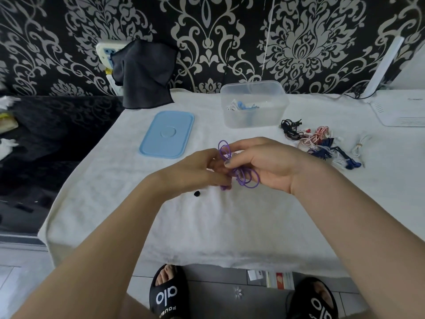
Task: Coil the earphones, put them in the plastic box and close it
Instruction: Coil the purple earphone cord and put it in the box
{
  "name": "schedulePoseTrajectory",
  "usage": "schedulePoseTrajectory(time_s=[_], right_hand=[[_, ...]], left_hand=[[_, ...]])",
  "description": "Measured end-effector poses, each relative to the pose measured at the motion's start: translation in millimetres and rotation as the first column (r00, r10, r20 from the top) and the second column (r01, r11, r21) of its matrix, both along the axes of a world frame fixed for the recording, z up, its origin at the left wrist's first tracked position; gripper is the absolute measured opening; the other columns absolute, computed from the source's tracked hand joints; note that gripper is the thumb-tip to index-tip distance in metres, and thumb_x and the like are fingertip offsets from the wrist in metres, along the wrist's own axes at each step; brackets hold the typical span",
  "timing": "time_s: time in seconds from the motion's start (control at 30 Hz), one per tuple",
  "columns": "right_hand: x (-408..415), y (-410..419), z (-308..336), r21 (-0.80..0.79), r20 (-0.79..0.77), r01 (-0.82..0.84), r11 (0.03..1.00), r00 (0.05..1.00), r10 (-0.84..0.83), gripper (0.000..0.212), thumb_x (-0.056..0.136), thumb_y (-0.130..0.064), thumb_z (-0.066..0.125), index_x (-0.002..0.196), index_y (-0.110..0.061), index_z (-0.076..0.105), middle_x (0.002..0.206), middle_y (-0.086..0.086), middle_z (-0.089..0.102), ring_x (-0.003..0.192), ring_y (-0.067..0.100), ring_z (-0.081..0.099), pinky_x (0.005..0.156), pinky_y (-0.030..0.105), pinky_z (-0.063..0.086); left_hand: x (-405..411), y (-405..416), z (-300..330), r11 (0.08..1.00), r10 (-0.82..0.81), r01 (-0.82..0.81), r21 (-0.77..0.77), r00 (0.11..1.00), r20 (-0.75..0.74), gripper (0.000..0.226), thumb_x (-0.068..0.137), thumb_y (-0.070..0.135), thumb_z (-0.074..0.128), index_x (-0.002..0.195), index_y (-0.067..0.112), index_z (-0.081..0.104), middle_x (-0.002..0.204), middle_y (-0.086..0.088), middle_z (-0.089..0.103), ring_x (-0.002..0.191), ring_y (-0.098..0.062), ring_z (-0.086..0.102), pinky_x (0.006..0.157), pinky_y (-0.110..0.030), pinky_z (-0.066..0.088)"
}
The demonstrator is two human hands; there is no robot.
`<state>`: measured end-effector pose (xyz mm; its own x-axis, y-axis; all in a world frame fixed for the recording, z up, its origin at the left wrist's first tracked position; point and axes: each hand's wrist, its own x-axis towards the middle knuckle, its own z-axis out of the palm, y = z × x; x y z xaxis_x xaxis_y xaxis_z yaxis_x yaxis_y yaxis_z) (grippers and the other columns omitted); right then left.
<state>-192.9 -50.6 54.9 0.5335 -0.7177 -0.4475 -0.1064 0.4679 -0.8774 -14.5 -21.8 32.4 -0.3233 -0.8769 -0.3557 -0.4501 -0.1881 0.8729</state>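
**Setting: Domestic Room**

The location is a home interior. Indicators: a table [230, 226] covered with a white towel stands against a wall [253, 42] papered in black and silver damask. Behind the table's far left corner, a dark cloth [145, 72] hangs over a wall socket unit [104, 51]. On the table's far right edge sits a white router [395, 109]. Below the table's near edge, slippers [169, 293] rest on a tiled floor [218, 286].
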Motion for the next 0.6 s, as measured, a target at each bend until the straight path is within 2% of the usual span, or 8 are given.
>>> schedulePoseTrajectory(time_s=[0.07,0.13,0.2,0.27,0.33,0.4,0.5,0.6], right_hand=[[-3,-2,-2,0.011,-0.008,0.056,0.998,0.998,-0.055,0.03,0.089,0.015,0.052,0.119,0.015,0.06,0.102,0.027,0.067,0.085,0.029,0.066,0.069,0.027,0.058],[-9,-4,-6,0.029,-0.015,0.093,0.995,0.996,-0.092,0.031,0.091,0.014,0.051,0.122,0.015,0.056,0.11,0.029,0.069,0.094,0.032,0.071,0.081,0.03,0.059],[-15,-4,-8,0.024,-0.064,0.094,0.995,0.994,-0.092,0.031,0.093,0.01,0.051,0.124,0.012,0.056,0.114,0.03,0.069,0.097,0.032,0.073,0.082,0.036,0.06],[-19,-3,-11,0.035,-0.088,0.076,0.996,0.993,-0.073,0.029,0.095,0.009,0.05,0.123,0.009,0.058,0.102,0.027,0.069,0.084,0.028,0.071,0.073,0.035,0.062],[-20,-3,-14,0.026,-0.105,0.046,0.999,0.994,-0.043,0.027,0.096,0.008,0.048,0.119,0.004,0.063,0.095,0.021,0.065,0.074,0.024,0.065,0.066,0.032,0.061],[-18,-4,-17,-0.019,-0.147,0.04,0.999,0.988,-0.042,0.026,0.096,0.005,0.048,0.114,0.0,0.066,0.094,0.017,0.065,0.069,0.02,0.062,0.062,0.029,0.059],[-15,-5,-16,-0.006,-0.119,0.049,0.999,0.992,-0.049,0.014,0.094,0.001,0.053,0.098,-0.004,0.066,0.096,0.017,0.066,0.062,0.018,0.058,0.057,0.028,0.054],[-14,-5,-16,-0.007,-0.115,-0.016,1.0,0.993,0.015,0.016,0.09,-0.009,0.069,0.075,-0.016,0.07,0.09,0.01,0.069,0.056,0.015,0.053,0.059,0.029,0.051]], left_hand=[[3,0,0,0.999,0.036,-0.035,0.015,0.999,-0.007,0.019,0.09,0.004,0.069,0.106,0.012,0.063,0.103,-0.005,0.072,0.085,-0.021,0.076,0.078,-0.026,0.06],[3,0,3,0.999,0.043,-0.042,-0.015,0.997,0.058,0.013,0.092,0.009,0.068,0.104,0.014,0.066,0.09,-0.003,0.065,0.07,-0.016,0.066,0.062,-0.02,0.051],[4,-1,5,0.998,0.06,-0.057,-0.04,0.995,0.084,0.007,0.094,0.012,0.067,0.1,0.013,0.069,0.077,0.002,0.061,0.066,-0.012,0.056,0.059,-0.02,0.047],[4,-2,8,0.997,0.064,-0.059,-0.048,0.991,0.117,0.006,0.097,0.016,0.064,0.095,0.013,0.069,0.071,0.006,0.062,0.058,-0.005,0.053,0.054,-0.016,0.043],[3,-3,10,0.998,0.05,-0.043,-0.053,0.988,0.144,0.01,0.098,0.02,0.062,0.094,0.014,0.069,0.07,0.008,0.065,0.056,-0.002,0.052,0.053,-0.015,0.041],[3,-3,11,0.997,0.052,-0.041,-0.071,0.984,0.171,0.013,0.098,0.023,0.06,0.095,0.016,0.071,0.074,0.009,0.07,0.063,-0.005,0.055,0.055,-0.015,0.04],[6,-4,11,0.994,0.069,-0.047,-0.103,0.973,0.22,0.019,0.099,0.024,0.056,0.096,0.015,0.072,0.078,0.007,0.073,0.07,-0.008,0.056,0.05,-0.009,0.037],[8,-4,12,0.993,0.087,-0.066,-0.1,0.972,0.219,0.023,0.099,0.029,0.055,0.092,0.016,0.073,0.073,0.007,0.071,0.07,-0.009,0.055,0.058,-0.022,0.039]])
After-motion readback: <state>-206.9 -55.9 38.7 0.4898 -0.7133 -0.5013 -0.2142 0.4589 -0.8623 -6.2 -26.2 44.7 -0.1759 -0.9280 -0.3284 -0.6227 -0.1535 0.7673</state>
